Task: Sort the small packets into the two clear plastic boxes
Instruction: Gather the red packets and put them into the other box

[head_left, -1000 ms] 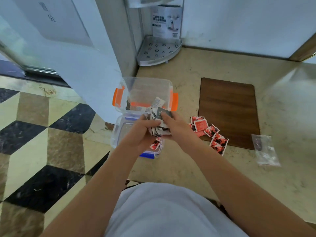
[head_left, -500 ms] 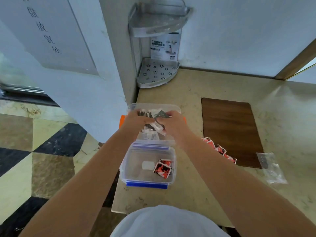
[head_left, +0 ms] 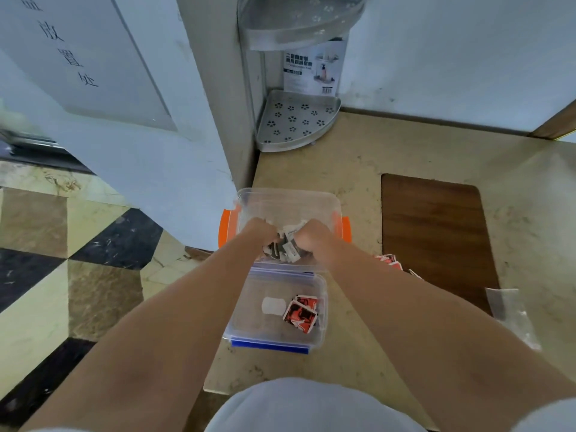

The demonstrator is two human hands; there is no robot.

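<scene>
Two clear plastic boxes stand one behind the other on the beige counter. The far box with orange clips (head_left: 341,227) has both my hands reaching into it. My left hand (head_left: 258,233) and my right hand (head_left: 311,238) together grip a bunch of grey and white packets (head_left: 285,249) inside it. The near box with blue clips (head_left: 269,344) holds a few red packets (head_left: 300,313) at its right side. More red packets (head_left: 389,261) lie on the counter, partly hidden behind my right forearm.
A brown wooden board (head_left: 436,232) lies to the right of the boxes. A clear plastic bag (head_left: 511,316) sits at its near right corner. A metal corner shelf (head_left: 296,123) stands against the back wall. The counter's left edge drops to a tiled floor (head_left: 62,275).
Both hands carried the bunch of grey and white packets from above the near box forward and down into the orange-clipped box. The camera tilted up a little.
</scene>
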